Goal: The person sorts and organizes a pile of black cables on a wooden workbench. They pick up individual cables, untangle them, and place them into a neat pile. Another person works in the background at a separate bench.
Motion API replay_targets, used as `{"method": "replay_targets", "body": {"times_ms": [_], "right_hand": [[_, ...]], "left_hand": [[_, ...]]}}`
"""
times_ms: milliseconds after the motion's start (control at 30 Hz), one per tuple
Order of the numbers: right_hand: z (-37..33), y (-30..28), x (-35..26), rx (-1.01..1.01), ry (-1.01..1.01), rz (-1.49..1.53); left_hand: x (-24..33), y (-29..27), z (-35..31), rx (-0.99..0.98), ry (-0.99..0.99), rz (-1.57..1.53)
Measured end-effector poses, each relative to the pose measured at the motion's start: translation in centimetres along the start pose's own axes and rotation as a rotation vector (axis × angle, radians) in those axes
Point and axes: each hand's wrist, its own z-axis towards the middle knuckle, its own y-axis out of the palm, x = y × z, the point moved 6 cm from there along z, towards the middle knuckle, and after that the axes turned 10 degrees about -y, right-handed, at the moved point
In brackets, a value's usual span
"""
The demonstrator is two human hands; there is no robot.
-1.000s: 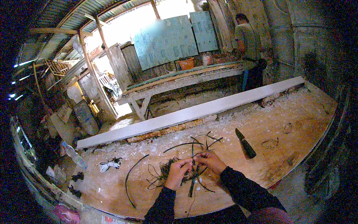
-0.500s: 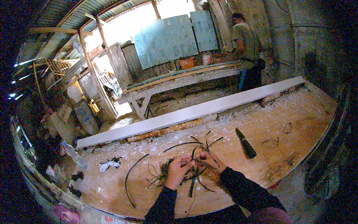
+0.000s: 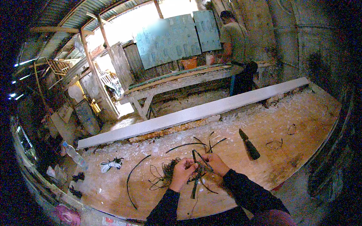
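Note:
Over the wooden work table, both of my hands are closed on a dark, narrow, flexible strip (image 3: pixel 194 155). It bends into a peaked loop above my fingers. My left hand (image 3: pixel 182 174) pinches it between thumb and fingers, and my right hand (image 3: pixel 215 164) grips it just to the right. What it is made of I cannot make out. A tangle of thin dark cord (image 3: pixel 166 174) lies beside and partly behind my left hand. Other dark strips (image 3: pixel 209 142) are on the table beyond my right hand. One long curved strip (image 3: pixel 129 182) rests farther left.
A dark tapered blade-like tool (image 3: pixel 249 146) lies right of my hands, near a thin loop (image 3: pixel 274 144). White cord (image 3: pixel 110 165) and a plastic bottle (image 3: pixel 74 154) are at the left. A long white board (image 3: pixel 196 112) edges the table's far side. Beyond, a person (image 3: pixel 235 41) stands at another bench.
The strip in my hands now stands up in a sharper bend, and my right hand has shifted slightly. The person at the back has moved left and turned.

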Motion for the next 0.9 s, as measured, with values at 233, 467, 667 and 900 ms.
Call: {"method": "replay_targets", "body": {"times_ms": [233,467,667,900], "right_hand": [[0.1,0.3,-0.4,-0.006,-0.065,-0.140],[0.0,0.6,-0.3,0.003,-0.051,-0.109],[0.3,0.8,-0.3,-0.017,-0.105,-0.020],[0.2,1.4,-1.1,-0.137,-0.205,0.035]], "left_hand": [[-1.8,-0.2,1.1,-0.007,0.014,-0.199],[-3.3,-0.6,1.3,-0.020,-0.154,-0.340],[-3.0,-0.7,1.2,-0.013,-0.189,-0.427],[-2.6,-0.9,1.0,0.011,-0.162,-0.556]]}}
